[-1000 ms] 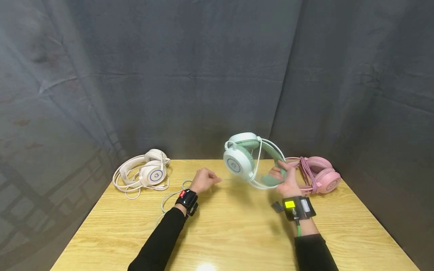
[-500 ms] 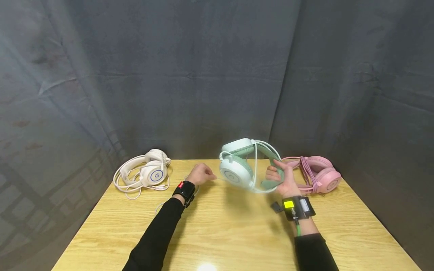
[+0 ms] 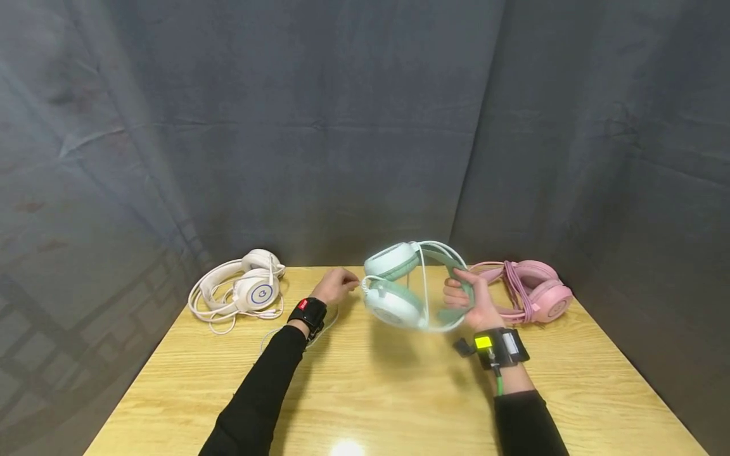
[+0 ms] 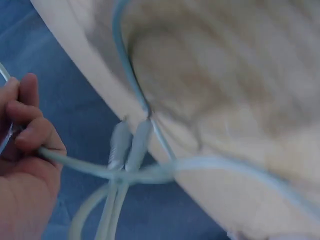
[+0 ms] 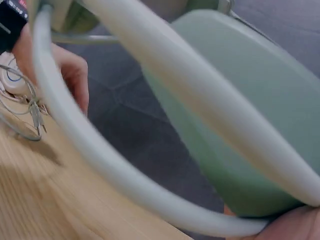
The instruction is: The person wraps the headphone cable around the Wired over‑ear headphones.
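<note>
My right hand point(image 3: 478, 301) grips the padded headband of the mint-green and white headphones point(image 3: 393, 308), holding them tilted above the wooden table. In the right wrist view the green headband point(image 5: 250, 85) and its pale outer bands fill much of the frame. My left hand point(image 3: 335, 287), close to the left of the ear cups, pinches the headphones' thin cable. The left wrist view shows this pale green cable point(image 4: 75, 164) running out of the curled fingers. Two plugs point(image 4: 137, 145) on the cable hang beside that hand.
On the left of the table point(image 3: 365, 392) lie cream headphones point(image 3: 249, 294) with their cord looped loosely. Pink headphones point(image 3: 550, 299), cord wound around them, lie on the right behind my right hand. A grey curtain point(image 3: 319, 158) hangs behind the table.
The green headphones have come lower and a little left in my right hand, their cups tipping downward. My left hand has shifted slightly left and up, and the cups are now nearer to it.
</note>
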Tool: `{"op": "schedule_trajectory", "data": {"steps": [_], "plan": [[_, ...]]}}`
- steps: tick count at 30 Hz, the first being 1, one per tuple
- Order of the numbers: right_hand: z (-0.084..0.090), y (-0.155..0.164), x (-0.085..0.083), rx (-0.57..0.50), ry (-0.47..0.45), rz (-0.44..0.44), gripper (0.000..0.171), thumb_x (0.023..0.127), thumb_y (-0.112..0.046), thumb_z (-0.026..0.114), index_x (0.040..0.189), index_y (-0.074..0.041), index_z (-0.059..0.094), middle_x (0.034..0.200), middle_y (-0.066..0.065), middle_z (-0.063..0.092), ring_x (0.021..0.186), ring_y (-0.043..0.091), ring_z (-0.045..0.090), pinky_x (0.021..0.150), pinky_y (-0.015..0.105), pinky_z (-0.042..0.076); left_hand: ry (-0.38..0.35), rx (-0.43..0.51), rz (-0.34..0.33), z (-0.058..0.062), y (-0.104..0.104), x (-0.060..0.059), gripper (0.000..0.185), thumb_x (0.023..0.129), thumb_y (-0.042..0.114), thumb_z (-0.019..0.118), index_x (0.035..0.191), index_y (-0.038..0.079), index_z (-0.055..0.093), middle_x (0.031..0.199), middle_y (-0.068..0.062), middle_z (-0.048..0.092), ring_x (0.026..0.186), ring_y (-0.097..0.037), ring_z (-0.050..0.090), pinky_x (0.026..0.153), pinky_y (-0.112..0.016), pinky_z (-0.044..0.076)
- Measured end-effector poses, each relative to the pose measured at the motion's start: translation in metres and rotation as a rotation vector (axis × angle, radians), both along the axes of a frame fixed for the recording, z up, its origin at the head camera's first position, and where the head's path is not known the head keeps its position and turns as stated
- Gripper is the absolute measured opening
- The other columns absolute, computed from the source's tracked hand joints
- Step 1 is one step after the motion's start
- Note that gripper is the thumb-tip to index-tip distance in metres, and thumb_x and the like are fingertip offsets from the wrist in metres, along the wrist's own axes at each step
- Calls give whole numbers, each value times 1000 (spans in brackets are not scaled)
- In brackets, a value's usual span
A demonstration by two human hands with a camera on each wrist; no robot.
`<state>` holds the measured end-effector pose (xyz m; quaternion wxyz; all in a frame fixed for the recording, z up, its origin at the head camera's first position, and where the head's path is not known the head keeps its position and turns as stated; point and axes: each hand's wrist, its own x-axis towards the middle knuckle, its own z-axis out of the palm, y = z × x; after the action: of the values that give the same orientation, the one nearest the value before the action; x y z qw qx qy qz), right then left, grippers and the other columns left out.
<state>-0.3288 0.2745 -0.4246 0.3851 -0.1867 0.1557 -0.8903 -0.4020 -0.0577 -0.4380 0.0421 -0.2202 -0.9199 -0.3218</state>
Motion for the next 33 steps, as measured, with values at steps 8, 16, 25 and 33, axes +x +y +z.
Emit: {"op": "schedule_trajectory", "data": {"steps": [8,16,25,33], "plan": [[11,-1,7,202,130,-130,34,105,-26,27,77,-15,43,63,-8,10,51,4,12,47,16,11,200,-133,54,23,-2,-6,12,90,20,70,91,12,78,84,-2,73,70,-14,63,65,-31,51],[17,-16,14,395,288,-165,34,105,-20,24,78,-17,45,63,-5,10,50,7,9,44,17,9,351,-241,71,52,19,-1,12,92,27,67,90,20,77,81,4,71,67,-15,62,55,-33,48],[20,-31,18,626,302,-293,36,104,-16,25,72,-20,41,59,-7,15,50,7,12,43,17,11,455,-224,69,72,29,8,14,93,30,67,95,21,78,85,5,74,68,-14,64,52,-31,48],[19,-29,18,856,194,-512,37,102,-20,37,65,-21,37,51,-14,28,44,2,20,40,14,20,562,-229,50,88,25,17,12,91,27,69,91,19,78,79,4,72,63,-15,63,50,-33,48]]}}
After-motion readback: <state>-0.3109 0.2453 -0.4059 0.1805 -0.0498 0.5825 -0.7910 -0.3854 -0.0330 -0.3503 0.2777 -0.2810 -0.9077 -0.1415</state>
